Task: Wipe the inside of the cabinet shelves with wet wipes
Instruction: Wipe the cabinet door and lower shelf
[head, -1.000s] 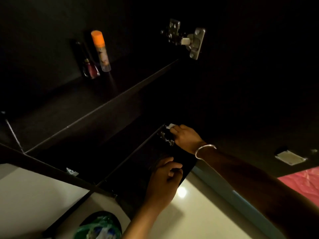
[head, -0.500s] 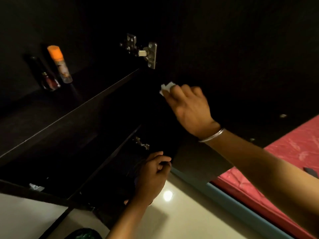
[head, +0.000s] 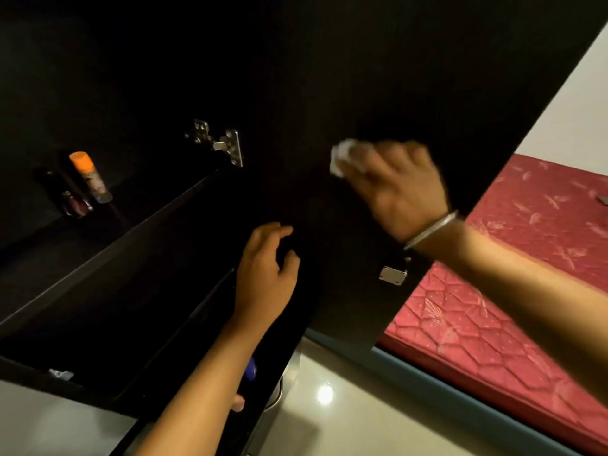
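A dark cabinet stands open, its shelf running from lower left up to a metal hinge. The open door fills the upper middle. My right hand, blurred by motion, presses a crumpled white wet wipe against the inner face of the door; a silver bangle sits on its wrist. Lower down, my left hand hovers near the door with fingers loosely curled, holding nothing that I can see.
On the upper shelf at left stand an orange-capped spray can and a small dark bottle. A metal latch plate sits at the door's edge. A red mattress lies at right, pale glossy floor below.
My right hand has swept the wipe from the lower hinge up and right across the door's inner face. My left hand has risen from the lower shelf edge and opened somewhat. The view swung right.
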Available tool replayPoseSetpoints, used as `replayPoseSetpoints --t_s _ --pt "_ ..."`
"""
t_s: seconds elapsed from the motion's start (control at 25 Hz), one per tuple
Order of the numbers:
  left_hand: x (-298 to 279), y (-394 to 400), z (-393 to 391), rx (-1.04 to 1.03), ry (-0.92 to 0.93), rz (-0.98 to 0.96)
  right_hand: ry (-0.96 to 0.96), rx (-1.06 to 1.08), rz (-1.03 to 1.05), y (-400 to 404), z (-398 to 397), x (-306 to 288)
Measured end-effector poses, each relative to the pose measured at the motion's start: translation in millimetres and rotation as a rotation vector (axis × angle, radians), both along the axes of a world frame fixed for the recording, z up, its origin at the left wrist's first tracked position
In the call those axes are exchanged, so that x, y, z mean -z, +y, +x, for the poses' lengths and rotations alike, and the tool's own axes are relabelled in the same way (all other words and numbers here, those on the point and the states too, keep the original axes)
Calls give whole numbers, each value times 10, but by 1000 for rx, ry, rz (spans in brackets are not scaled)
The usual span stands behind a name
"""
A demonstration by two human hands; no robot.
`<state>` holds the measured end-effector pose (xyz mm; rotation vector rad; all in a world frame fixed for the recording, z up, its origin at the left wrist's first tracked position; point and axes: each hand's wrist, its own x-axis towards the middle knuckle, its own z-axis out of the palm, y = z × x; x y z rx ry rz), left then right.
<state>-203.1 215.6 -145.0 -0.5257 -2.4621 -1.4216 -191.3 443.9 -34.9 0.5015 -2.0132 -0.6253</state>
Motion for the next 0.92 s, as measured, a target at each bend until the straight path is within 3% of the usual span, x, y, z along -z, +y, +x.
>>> replayPoseSetpoints --t_s 0.08,0.16,0.28,0.36,0.48,0.56,0.64,0.72,0.8,0.92 --pt "-259 127 27 -19 96 -31 213 40 -123 125 -35 -578" --pt "-445 232 61 -49 174 -47 153 89 -159 74 -10 -422" --pt "-570 289 85 -70 183 -33 -305 131 157 -28 152 970" --pt "-605 306 131 -40 205 -44 -474 155 329 142 343 1370" --pt "-730 352 132 -47 208 -60 -356 -39 249 314 381 642" --pt "-850 465 134 -63 205 -51 -45 -109 73 415 413 -293" --pt "-968 613 157 -47 225 -44 213 -52 -157 552 498 -1134" --pt "-1089 756 181 -5 243 -20 284 0 -317 550 586 -1371" --pt "-1174 858 220 21 242 -5 110 -1 -375 477 647 -895" --pt "-1219 894 276 15 263 -23 -268 -4 -224 436 757 274"
